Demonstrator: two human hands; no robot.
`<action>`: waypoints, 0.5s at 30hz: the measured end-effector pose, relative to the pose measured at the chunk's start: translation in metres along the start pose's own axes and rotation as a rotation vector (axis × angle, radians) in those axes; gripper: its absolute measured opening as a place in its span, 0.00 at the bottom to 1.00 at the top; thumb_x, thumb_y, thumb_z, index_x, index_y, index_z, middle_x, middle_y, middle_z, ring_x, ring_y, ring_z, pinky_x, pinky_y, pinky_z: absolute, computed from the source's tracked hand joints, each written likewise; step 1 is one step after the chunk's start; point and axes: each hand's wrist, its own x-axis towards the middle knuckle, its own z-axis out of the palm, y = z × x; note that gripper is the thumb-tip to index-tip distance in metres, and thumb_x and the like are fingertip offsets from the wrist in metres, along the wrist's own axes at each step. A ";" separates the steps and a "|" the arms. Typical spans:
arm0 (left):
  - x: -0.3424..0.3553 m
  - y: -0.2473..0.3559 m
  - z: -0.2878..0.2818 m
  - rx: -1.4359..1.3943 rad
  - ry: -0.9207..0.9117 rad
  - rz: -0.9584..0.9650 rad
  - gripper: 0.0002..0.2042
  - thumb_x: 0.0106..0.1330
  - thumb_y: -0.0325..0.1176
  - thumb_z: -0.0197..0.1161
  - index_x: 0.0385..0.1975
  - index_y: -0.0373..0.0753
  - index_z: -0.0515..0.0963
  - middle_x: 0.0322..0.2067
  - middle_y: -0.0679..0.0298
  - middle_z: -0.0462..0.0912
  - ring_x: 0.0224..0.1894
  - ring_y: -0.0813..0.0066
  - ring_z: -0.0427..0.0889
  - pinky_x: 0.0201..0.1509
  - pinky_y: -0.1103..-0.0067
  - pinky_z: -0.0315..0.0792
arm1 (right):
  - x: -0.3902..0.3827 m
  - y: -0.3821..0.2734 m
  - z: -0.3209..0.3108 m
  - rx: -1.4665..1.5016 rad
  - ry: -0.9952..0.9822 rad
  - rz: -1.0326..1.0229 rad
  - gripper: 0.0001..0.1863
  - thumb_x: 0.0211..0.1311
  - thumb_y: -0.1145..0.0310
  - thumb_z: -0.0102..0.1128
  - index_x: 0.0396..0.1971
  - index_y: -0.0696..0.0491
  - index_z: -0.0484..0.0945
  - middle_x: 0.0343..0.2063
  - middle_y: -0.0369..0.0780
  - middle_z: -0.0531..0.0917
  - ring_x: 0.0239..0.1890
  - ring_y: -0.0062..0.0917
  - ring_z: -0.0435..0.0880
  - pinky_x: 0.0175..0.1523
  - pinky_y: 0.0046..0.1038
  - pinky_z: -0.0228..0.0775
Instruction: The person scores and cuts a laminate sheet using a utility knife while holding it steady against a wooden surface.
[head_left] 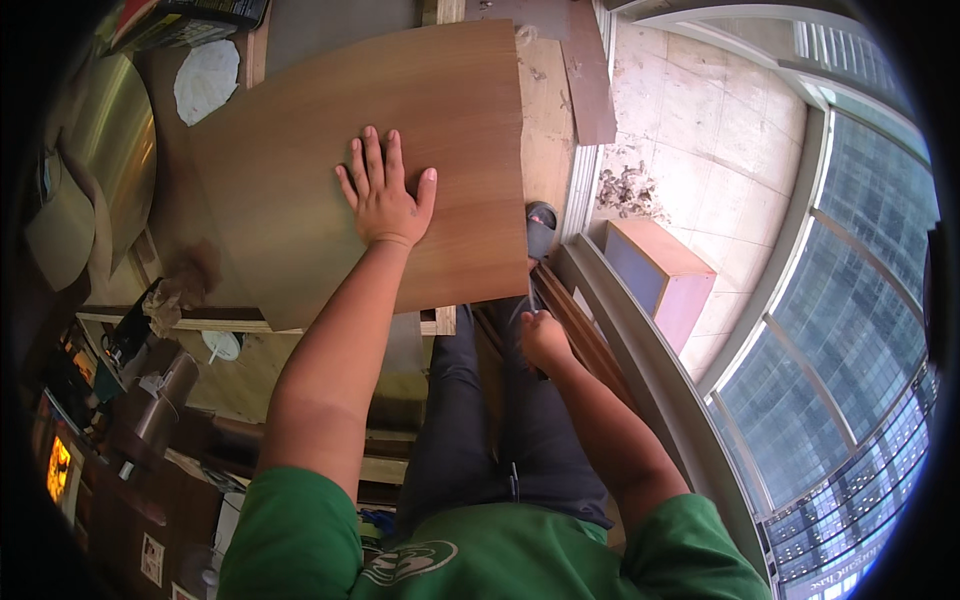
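A large brown wood-grain sheet lies across the work surface. My left hand rests flat on it, palm down, fingers spread. By the sheet's lower right corner, my right hand is closed round a tool with a thin, narrow shaft, which points away from me beside the sheet's right edge. The tool's exact kind is too small to tell, and its handle is mostly hidden in the fist.
Wooden framing shows under the sheet. To the right are a window-frame rail, a small pinkish box and debris on pale tiles. A white scrap and curved, shiny sheets lie at the left.
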 end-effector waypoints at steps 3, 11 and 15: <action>-0.008 0.001 0.002 -0.003 -0.012 0.000 0.38 0.72 0.61 0.48 0.78 0.52 0.55 0.80 0.60 0.47 0.82 0.57 0.42 0.82 0.52 0.29 | -0.014 0.028 -0.002 0.006 0.076 -0.061 0.24 0.78 0.52 0.47 0.41 0.62 0.75 0.28 0.59 0.84 0.28 0.52 0.86 0.40 0.47 0.78; -0.006 0.000 -0.001 0.003 -0.004 -0.009 0.37 0.72 0.61 0.49 0.78 0.51 0.55 0.80 0.60 0.47 0.82 0.57 0.42 0.82 0.52 0.28 | -0.048 0.008 -0.005 0.024 0.013 -0.068 0.24 0.79 0.53 0.47 0.42 0.63 0.73 0.27 0.58 0.84 0.28 0.50 0.87 0.39 0.47 0.79; -0.004 0.001 0.003 -0.004 0.021 0.012 0.37 0.72 0.60 0.50 0.78 0.51 0.56 0.80 0.59 0.47 0.82 0.56 0.42 0.82 0.52 0.29 | 0.006 0.025 0.009 -0.004 0.024 -0.107 0.24 0.78 0.51 0.47 0.43 0.62 0.74 0.25 0.54 0.85 0.21 0.45 0.86 0.30 0.43 0.78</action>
